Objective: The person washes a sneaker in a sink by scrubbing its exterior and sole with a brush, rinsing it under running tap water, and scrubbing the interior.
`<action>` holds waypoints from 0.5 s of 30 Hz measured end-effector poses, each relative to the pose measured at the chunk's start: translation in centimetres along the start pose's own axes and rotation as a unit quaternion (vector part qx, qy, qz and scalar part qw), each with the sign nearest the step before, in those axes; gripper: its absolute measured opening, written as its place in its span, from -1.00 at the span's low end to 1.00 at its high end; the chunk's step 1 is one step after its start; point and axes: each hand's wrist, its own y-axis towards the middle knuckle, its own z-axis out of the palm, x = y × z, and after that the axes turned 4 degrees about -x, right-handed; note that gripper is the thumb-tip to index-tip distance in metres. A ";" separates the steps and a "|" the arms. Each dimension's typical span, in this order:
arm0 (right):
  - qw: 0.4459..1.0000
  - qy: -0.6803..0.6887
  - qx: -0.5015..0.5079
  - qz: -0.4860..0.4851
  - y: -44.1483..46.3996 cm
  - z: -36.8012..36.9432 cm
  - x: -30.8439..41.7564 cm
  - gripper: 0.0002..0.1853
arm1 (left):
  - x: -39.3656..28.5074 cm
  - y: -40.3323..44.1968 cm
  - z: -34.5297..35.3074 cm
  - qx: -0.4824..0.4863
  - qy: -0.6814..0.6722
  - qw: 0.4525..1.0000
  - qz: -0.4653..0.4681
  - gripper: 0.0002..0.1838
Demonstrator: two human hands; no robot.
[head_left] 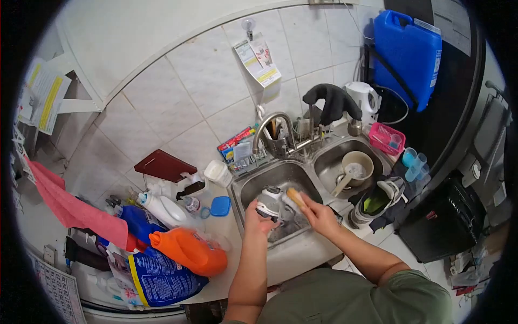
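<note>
Over the left sink basin (249, 186), my left hand (258, 217) is closed around a grey and white shoe (269, 203). My right hand (319, 215) grips a wooden-backed brush (295, 197), its bristles facing the shoe and close to its side; whether they touch is unclear. Some suds and water lie in the basin under the shoe. A second grey and white shoe (372, 202) with a yellow-green inside stands right of the sink. In the right basin is a beige dipper (357, 166) with foamy water.
The curved faucet (275, 116) rises behind the basins. Left on the counter are an orange bottle (189, 251), a blue detergent bag (162, 278), a blue lid (220, 206) and a white tub (218, 173). A pink basket (386, 139) and blue cups (415, 166) stand right.
</note>
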 end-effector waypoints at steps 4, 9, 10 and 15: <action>0.972 -0.230 0.033 0.043 3.7 1.9 -0.4 -0.54 | 1.4 1.7 -1.9 0.081 0.070 0.994 0.002 -0.57; 0.942 -0.313 0.062 -0.105 1.7 -2.6 -0.6 -0.51 | 2.0 4.0 -6.8 0.153 0.168 0.974 -0.008 -0.67; 0.941 -0.324 0.077 -0.053 -0.2 -4.3 -0.5 -0.50 | 2.4 4.2 -7.2 0.128 0.209 0.969 0.041 -0.68; 0.855 -0.505 0.113 -0.039 -9.1 -6.8 -3.4 -0.38 | 4.5 2.8 -7.1 0.100 0.252 0.948 0.168 -0.69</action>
